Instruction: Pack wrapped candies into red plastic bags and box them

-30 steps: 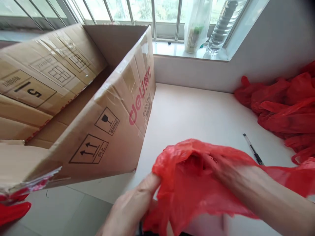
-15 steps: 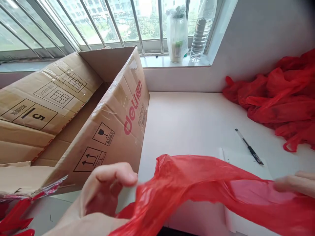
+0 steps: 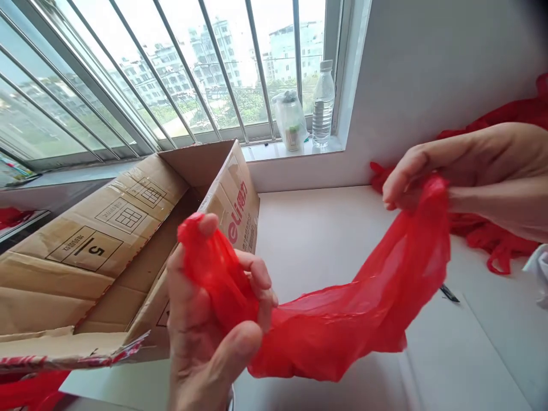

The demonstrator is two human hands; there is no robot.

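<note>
A thin red plastic bag (image 3: 338, 325) hangs stretched between my two hands, sagging in the middle above the white table. My left hand (image 3: 214, 319), palm up, has its fingers curled round one end of the bag, whose tip pokes up past the index finger. Over on the right, my right hand (image 3: 483, 171) is raised and closed on the other end, which drapes down from the fingers. Just left of my left hand stands an open cardboard box (image 3: 85, 251); its inside is shadowed and only partly visible.
A heap of red plastic bags (image 3: 483, 234) lies at the right, partly behind my right hand. A pen (image 3: 449, 293) is mostly covered by the held bag. On the windowsill stand a clear bottle (image 3: 323, 105) and a bagged cup (image 3: 291, 123). More red plastic (image 3: 32, 391) shows bottom left.
My left hand, open beside the bag before, now grips one end. My right hand has risen with the other end, lifting the bag. The view has tilted upward.
</note>
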